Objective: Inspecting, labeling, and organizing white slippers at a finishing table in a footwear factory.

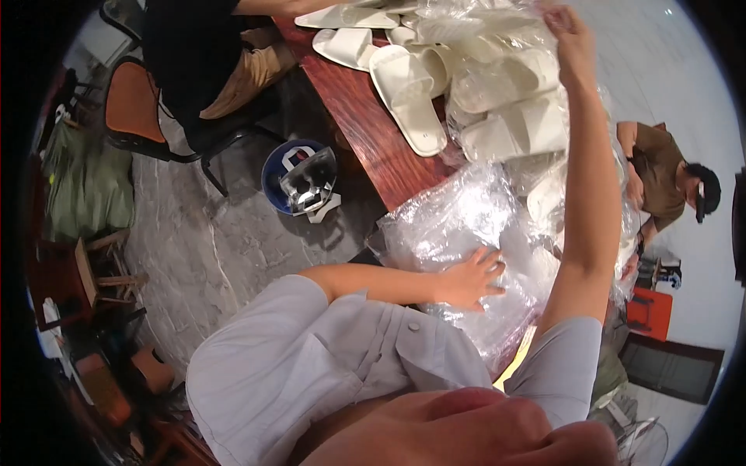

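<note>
Crumpled clear plastic bags [458, 225] heaped on the red wooden table (white slippers [509, 128] inside some)

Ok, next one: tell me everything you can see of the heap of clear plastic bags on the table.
The heap of clear plastic bags is thin, crinkled, glossy film, piled loosely near the front edge of the reddish-brown wooden table. The left hand lies flat on its lower part with fingers spread. The right hand is raised high, touching more film further back on the table, where white slippers lie, some looking wrapped. How many bags there are cannot be told.
</note>
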Tool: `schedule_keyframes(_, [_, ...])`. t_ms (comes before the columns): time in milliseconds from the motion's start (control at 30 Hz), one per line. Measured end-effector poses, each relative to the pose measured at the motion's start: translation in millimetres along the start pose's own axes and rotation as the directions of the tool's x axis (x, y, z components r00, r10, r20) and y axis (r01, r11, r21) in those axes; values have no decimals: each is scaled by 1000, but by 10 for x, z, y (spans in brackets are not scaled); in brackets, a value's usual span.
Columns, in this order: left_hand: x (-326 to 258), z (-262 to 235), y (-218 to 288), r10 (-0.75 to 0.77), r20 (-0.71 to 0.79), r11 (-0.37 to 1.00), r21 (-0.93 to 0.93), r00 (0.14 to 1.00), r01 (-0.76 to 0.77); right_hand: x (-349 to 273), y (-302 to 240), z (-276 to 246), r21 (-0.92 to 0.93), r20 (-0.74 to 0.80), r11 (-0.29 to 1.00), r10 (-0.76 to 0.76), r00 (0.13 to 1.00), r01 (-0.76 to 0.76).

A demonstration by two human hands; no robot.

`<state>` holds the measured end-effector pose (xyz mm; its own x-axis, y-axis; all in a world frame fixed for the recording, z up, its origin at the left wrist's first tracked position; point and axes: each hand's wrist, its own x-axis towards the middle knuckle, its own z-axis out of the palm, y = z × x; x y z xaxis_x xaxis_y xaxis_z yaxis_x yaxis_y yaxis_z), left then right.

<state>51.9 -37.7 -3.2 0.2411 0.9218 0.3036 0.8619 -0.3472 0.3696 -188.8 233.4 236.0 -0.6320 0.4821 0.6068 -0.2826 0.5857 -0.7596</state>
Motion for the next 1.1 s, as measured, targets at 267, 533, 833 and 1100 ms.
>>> schedule_keyframes(267, [12,-144,-43,-70,124,997,39,990,65,-1796,-895,-1442,357,284,897,162,945,-261])
schedule_keyframes(533, [132,85,-102,38,152,872,-488,988,42,-4050,-732,-2246,-302,180,808,569,802,-506])
schedule_keyframes(833, [54,5,-18,196,322,842,-539,926,9,-4518,-1634,-1713,-516,-128,829,172,977,-214])
schedule_keyframes(1100, [112,-146,69,248,459,843,-537,853,44,-4382,-1587,-1054,-606,475,742,50,879,285])
